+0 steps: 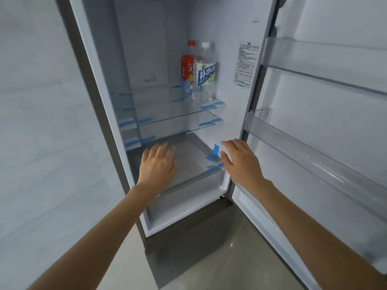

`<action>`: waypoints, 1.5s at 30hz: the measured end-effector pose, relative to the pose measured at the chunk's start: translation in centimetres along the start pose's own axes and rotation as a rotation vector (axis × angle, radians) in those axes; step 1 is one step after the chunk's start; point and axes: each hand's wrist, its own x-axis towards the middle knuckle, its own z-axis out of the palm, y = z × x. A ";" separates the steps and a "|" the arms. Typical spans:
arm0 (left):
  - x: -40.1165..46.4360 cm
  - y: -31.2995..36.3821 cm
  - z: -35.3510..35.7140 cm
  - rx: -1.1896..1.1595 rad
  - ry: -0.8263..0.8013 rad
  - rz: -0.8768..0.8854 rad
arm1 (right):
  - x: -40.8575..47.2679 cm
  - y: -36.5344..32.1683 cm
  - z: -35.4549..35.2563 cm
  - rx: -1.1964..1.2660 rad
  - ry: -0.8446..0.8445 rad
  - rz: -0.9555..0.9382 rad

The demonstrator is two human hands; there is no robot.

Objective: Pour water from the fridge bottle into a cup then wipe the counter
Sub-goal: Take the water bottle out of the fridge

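Observation:
The fridge [134,59] stands open in front of me. On its upper glass shelf [167,97], at the right, stands a clear water bottle [204,74] with a white cap and a blue and white label. A red-labelled bottle [187,68] with a red cap stands just behind it to the left. My left hand [158,164] and my right hand [240,162] reach forward below the shelves, fingers straight and spread, holding nothing. Both hands are well below the bottles. No cup or counter is in view.
The fridge door [314,122] hangs open to the right with clear door racks [303,151]. Lower glass shelves [178,120] carry blue tape strips. A white wall [41,122] is at the left, and grey floor [199,258] lies below.

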 end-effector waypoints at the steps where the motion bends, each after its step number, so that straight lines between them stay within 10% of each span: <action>1: 1.1 -0.6 0.0 -0.006 0.010 -0.007 | 1.3 0.0 0.5 0.012 0.013 -0.008; 28: 30.6 -2.1 9.3 -0.381 0.154 -0.110 | 27.9 8.0 12.8 0.473 0.177 0.254; 45: 32.8 -2.0 11.3 -0.966 0.219 -0.065 | 28.8 7.0 16.2 0.805 0.278 0.208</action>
